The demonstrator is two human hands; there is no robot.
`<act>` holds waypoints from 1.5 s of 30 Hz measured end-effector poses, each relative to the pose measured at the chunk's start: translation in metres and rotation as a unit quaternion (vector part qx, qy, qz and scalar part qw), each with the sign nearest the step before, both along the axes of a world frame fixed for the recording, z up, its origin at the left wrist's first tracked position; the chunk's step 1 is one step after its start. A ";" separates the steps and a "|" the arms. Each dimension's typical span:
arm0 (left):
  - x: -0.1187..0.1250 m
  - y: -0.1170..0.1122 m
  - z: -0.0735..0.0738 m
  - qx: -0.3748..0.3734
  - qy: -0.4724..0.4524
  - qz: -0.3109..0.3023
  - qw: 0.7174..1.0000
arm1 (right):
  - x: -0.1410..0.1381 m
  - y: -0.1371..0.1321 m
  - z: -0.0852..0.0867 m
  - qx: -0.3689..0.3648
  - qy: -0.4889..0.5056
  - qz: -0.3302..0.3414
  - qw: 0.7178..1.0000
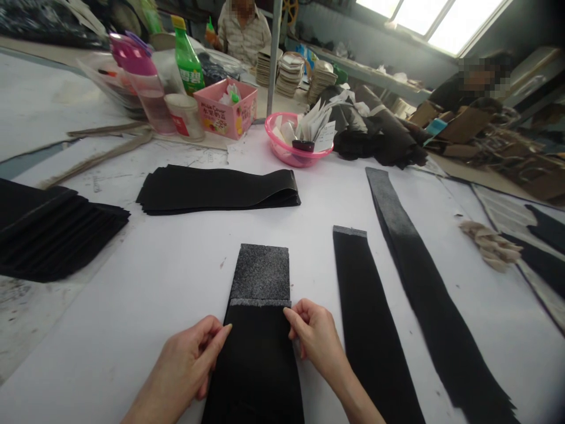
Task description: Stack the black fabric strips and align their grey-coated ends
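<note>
In front of me a long black fabric strip (258, 359) lies over another strip whose speckled grey end (261, 272) shows beyond it. A narrow grey band crosses the upper strip's far edge. My left hand (188, 359) pinches that strip's left edge between thumb and fingers. On the opposite edge, just below the grey band, my right hand (315, 333) pinches it too. To the right lie a black strip with a grey tip (371, 318) and a stack of strips with a grey end (424, 259).
Folded black strips (216, 189) lie farther back, with a fanned black stack (53, 235) at left. A pink basket (291, 158), pink box (227, 112), green bottle (188, 59) and paper cup (184, 118) stand behind. Beige scraps (491, 244) lie right. Two people are beyond the table.
</note>
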State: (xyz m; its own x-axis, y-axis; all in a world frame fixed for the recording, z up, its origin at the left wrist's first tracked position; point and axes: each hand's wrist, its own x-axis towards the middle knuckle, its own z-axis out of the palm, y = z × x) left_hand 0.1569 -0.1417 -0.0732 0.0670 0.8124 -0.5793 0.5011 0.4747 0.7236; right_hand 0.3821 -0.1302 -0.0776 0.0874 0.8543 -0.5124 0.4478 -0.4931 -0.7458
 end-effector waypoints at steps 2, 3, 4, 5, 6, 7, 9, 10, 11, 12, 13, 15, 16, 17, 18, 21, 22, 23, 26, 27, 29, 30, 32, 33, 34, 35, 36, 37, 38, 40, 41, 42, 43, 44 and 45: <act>0.001 0.001 0.001 0.005 -0.001 0.005 1.000 | 0.000 0.000 -0.001 0.003 0.001 0.003 1.000; 0.001 0.001 0.002 0.005 -0.002 0.006 1.000 | 0.000 0.001 -0.001 0.003 0.001 0.005 1.000; 0.001 0.001 0.002 0.004 -0.003 0.005 1.000 | 0.000 0.001 -0.001 0.003 0.001 0.006 1.000; 0.000 0.002 0.002 0.000 -0.005 0.001 1.000 | 0.000 0.001 -0.001 0.002 0.001 0.007 1.000; 0.000 0.003 0.002 -0.004 -0.007 -0.002 1.000 | 0.000 0.001 -0.001 -0.001 0.000 0.007 1.000; -0.001 0.003 0.002 -0.007 -0.011 -0.005 1.000 | 0.000 0.001 -0.001 -0.004 -0.003 0.008 1.000; -0.002 0.004 0.001 -0.011 -0.021 -0.008 1.000 | 0.000 0.002 -0.002 -0.008 -0.012 0.009 1.000; -0.003 0.005 0.001 -0.012 -0.026 -0.009 1.000 | 0.000 0.002 -0.002 -0.008 -0.018 0.010 1.000; -0.004 0.005 0.001 -0.013 -0.030 -0.008 0.999 | -0.001 0.002 -0.002 -0.007 -0.022 0.011 1.000; -0.004 0.005 0.001 -0.013 -0.032 -0.007 0.999 | -0.001 0.002 -0.002 -0.005 -0.025 0.013 1.000; -0.004 0.005 0.000 -0.012 -0.032 -0.004 0.999 | -0.001 0.003 -0.002 -0.002 -0.028 0.016 0.999; -0.004 0.004 -0.003 -0.004 -0.032 0.004 0.999 | -0.001 0.003 -0.002 0.002 -0.034 0.020 0.999; -0.004 0.003 -0.004 0.002 -0.031 0.009 0.999 | -0.002 0.003 -0.002 0.002 -0.038 0.022 0.999; -0.004 0.002 -0.005 0.007 -0.031 0.012 0.999 | -0.002 0.003 -0.002 0.002 -0.043 0.024 0.999; -0.004 0.002 -0.005 0.010 -0.032 0.016 0.999 | -0.002 0.002 -0.002 0.002 -0.048 0.026 0.998; -0.004 0.002 -0.002 0.005 -0.040 0.016 0.999 | -0.002 0.002 -0.002 0.008 -0.061 0.030 0.998; -0.004 0.003 0.000 0.002 -0.043 0.014 0.999 | -0.002 0.002 -0.002 0.011 -0.064 0.031 0.997; -0.004 0.004 0.002 -0.001 -0.046 0.012 0.999 | -0.003 0.002 -0.002 0.013 -0.066 0.031 0.997; -0.003 0.006 0.006 -0.008 -0.045 0.010 0.999 | -0.003 0.002 -0.002 0.018 -0.071 0.034 0.997; -0.003 0.007 0.007 -0.010 -0.043 0.010 0.999 | -0.003 0.002 -0.002 0.019 -0.073 0.035 0.996; -0.003 0.008 0.008 -0.009 -0.040 0.009 0.999 | -0.004 0.002 -0.001 0.022 -0.078 0.037 0.996; -0.003 0.008 0.008 -0.007 -0.040 0.008 0.999 | -0.004 0.002 -0.001 0.024 -0.081 0.038 0.996; -0.003 0.008 0.008 -0.007 -0.039 0.009 0.999 | -0.004 0.002 -0.001 0.025 -0.086 0.039 0.995; -0.003 0.008 0.008 -0.007 -0.039 0.009 0.999 | -0.005 0.002 0.000 0.025 -0.088 0.039 0.995; -0.002 0.008 0.008 -0.009 -0.039 0.008 0.999 | -0.005 0.002 0.000 0.024 -0.089 0.038 0.995; -0.002 0.008 0.008 -0.011 -0.040 0.006 0.999 | -0.005 0.002 0.000 0.024 -0.090 0.037 0.995; -0.002 0.009 0.008 -0.012 -0.041 0.005 0.999 | -0.005 0.002 0.001 0.025 -0.090 0.037 0.995; -0.002 0.009 0.009 -0.013 -0.042 0.004 0.999 | -0.005 0.002 0.001 0.025 -0.090 0.036 0.995; -0.002 0.009 0.009 -0.014 -0.042 0.004 0.999 | -0.005 0.002 0.001 0.026 -0.089 0.036 0.995; -0.002 0.010 0.009 -0.014 -0.037 0.004 0.999 | -0.005 0.002 0.001 0.025 -0.089 0.035 0.995; -0.002 0.010 0.009 -0.013 -0.035 0.004 0.999 | -0.005 0.002 0.001 0.025 -0.089 0.035 0.995; -0.001 0.010 0.009 -0.014 -0.034 0.004 0.999 | -0.005 0.002 0.001 0.026 -0.089 0.034 0.995; -0.001 0.010 0.009 -0.016 -0.032 0.004 0.999 | -0.005 0.002 0.000 0.029 -0.089 0.033 0.995; 0.000 0.010 0.009 -0.016 -0.030 0.007 0.999 | -0.005 0.002 0.000 0.033 -0.088 0.033 0.995; 0.001 0.009 0.008 -0.015 -0.026 0.010 0.999 | -0.005 0.002 0.000 0.036 -0.087 0.033 0.995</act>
